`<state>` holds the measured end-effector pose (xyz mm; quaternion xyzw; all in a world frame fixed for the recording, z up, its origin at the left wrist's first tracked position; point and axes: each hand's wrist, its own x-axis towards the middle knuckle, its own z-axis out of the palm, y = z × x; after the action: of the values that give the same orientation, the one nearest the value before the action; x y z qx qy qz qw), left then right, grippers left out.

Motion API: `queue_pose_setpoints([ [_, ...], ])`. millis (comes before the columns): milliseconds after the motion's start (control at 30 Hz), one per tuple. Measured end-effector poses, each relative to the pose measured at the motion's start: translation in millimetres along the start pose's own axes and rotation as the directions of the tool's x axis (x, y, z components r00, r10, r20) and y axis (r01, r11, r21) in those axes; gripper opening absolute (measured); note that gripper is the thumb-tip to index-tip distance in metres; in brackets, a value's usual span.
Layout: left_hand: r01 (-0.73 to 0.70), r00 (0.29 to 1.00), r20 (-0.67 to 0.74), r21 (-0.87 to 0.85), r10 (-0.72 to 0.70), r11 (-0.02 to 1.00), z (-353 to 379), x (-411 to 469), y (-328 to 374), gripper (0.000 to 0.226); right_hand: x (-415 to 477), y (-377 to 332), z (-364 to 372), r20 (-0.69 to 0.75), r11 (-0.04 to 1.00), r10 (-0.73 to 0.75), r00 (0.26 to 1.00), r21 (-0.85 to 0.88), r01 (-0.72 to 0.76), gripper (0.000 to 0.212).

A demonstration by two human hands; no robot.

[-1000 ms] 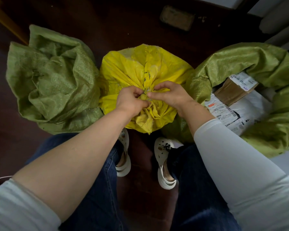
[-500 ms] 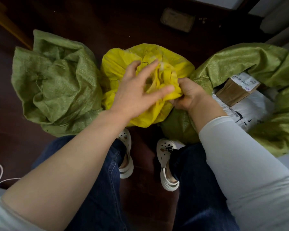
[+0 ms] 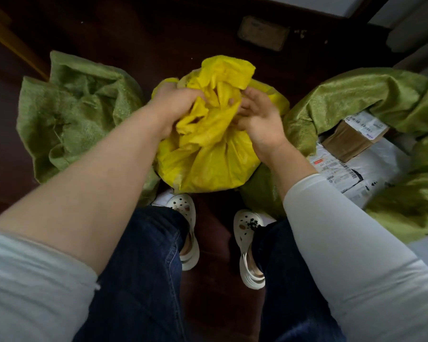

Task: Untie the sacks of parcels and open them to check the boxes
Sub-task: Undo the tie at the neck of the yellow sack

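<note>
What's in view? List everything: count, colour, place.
yellow sack: one, yellow, centre
left green sack: one, green, left, contents hidden
right green sack: one, green, right, open
cardboard box: one, brown, inside right green sack
white parcels: several, white, beside cardboard box
flat object: one, dark, floor beyond yellow sack
shoes: two, white, below yellow sack
left hand: one, grips yellow sack's mouth
right hand: one, grips yellow sack's mouth

centre sack: bright yellow. left sack and right sack: olive green, woven texture. box in right sack: brown, white label. mailer: white, black barcodes. floor: dark red-brown. clogs: white, dark spots. jeans: dark blue.
</note>
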<state>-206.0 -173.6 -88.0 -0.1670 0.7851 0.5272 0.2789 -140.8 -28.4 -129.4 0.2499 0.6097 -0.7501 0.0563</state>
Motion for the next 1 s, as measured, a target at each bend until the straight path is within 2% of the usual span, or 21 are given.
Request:
queue_pose_setpoints([
  [67,0.134,0.991,0.022,-0.049,-0.133,0.99,-11.9,12.6,0.5,0.025,3.0,6.4,5.4,0.092,0.95,-0.09,0.992,-0.29,0.113,0.086],
  [133,0.245,0.963,0.141,-0.093,-0.231,0.965,-17.5,20.0,1.6,0.016,6.8,9.7,10.3,0.156,0.857,-0.126,0.98,-0.481,0.187,0.098],
  [167,0.283,0.942,0.223,-0.116,-0.252,0.952,-17.3,20.4,2.5,0.008,7.2,9.0,13.9,0.172,0.811,-0.144,0.975,-0.543,0.216,0.098],
  [200,0.301,0.926,0.285,-0.16,-0.248,0.94,-16.9,19.4,2.9,0.013,7.7,8.0,17.9,0.164,0.78,-0.166,0.972,-0.582,0.231,0.091],
  [267,0.305,0.914,0.379,-0.402,-0.147,0.863,-15.2,19.7,3.1,0.029,11.2,6.2,23.9,0.083,0.776,-0.214,0.973,-0.591,0.221,0.063],
  [300,0.299,0.925,0.368,-0.559,-0.092,0.774,-15.2,17.7,3.6,0.039,15.1,5.0,25.4,-0.003,0.81,-0.197,0.98,-0.563,0.161,0.049],
  [333,0.266,0.95,0.305,-0.669,-0.07,0.694,-15.0,16.6,3.4,0.043,18.8,2.7,26.3,-0.095,0.856,-0.15,0.984,-0.511,0.081,0.041],
  [367,0.206,0.972,0.228,-0.726,-0.053,0.656,-13.0,16.6,0.3,0.039,22.2,0.3,26.7,-0.168,0.893,-0.098,0.981,-0.45,0.012,0.041],
  [400,0.115,0.991,0.135,-0.722,-0.023,0.683,-8.5,14.5,-2.9,0.028,25.2,-1.6,27.1,-0.216,0.912,-0.056,0.975,-0.409,-0.039,0.044],
  [433,-0.006,0.999,0.036,-0.659,0.039,0.752,-2.1,11.3,-8.2,0.016,29.0,-1.2,26.5,-0.249,0.921,-0.025,0.968,-0.382,-0.075,0.045],
  [467,-0.162,0.987,-0.08,-0.538,0.142,0.827,4.8,6.1,-13.8,0.016,31.1,-1.3,26.0,-0.272,0.924,0.005,0.962,-0.366,-0.109,0.042],
  [500,-0.321,0.946,-0.182,-0.384,0.27,0.866,11.3,3.4,-20.5,0.025,31.0,-2.3,25.3,-0.292,0.927,0.039,0.956,-0.347,-0.144,0.036],
  [533,-0.45,0.887,-0.233,-0.243,0.398,0.859,16.8,0.7,-25.1,0.03,30.2,-4.1,23.7,-0.31,0.933,0.079,0.947,-0.31,-0.18,0.032],
  [600,-0.601,0.794,-0.155,-0.045,0.588,0.798,24.0,2.2,-28.9,0.032,30.2,-6.4,17.6,-0.334,0.955,0.142,0.932,-0.201,-0.217,0.026],
  [667,-0.644,0.765,0.034,0.079,0.644,0.761,25.5,8.6,-29.8,0.038,30.3,-8.5,10.2,-0.33,0.956,0.208,0.921,-0.132,-0.263,0.022],
  [733,-0.638,0.769,0.183,0.161,0.612,0.753,25.5,14.4,-31.2,0.056,28.6,-13.0,5.1,-0.306,0.934,0.28,0.91,-0.13,-0.332,0.022],
  [833,-0.619,0.784,0.304,0.312,0.541,0.721,24.3,19.4,-35.5,0.076,25.5,-20.0,1.8,-0.227,0.914,0.327,0.917,-0.171,-0.368,0.025],
  [900,-0.606,0.795,0.321,0.387,0.514,0.695,25.3,22.7,-35.9,0.081,23.3,-24.8,-0.8,-0.203,0.894,0.325,0.924,-0.253,-0.37,0.031],
  [967,-0.572,0.82,0.288,0.459,0.495,0.68,28.2,25.3,-34.9,0.082,20.8,-30.6,-4.9,-0.277,0.876,0.189,0.942,-0.385,-0.289,0.034],
  [1000,-0.557,0.829,0.274,0.493,0.488,0.668,29.5,26.2,-34.3,0.082,20.2,-33.2,-8.5,-0.329,0.865,0.043,0.943,-0.46,-0.2,0.035],
])
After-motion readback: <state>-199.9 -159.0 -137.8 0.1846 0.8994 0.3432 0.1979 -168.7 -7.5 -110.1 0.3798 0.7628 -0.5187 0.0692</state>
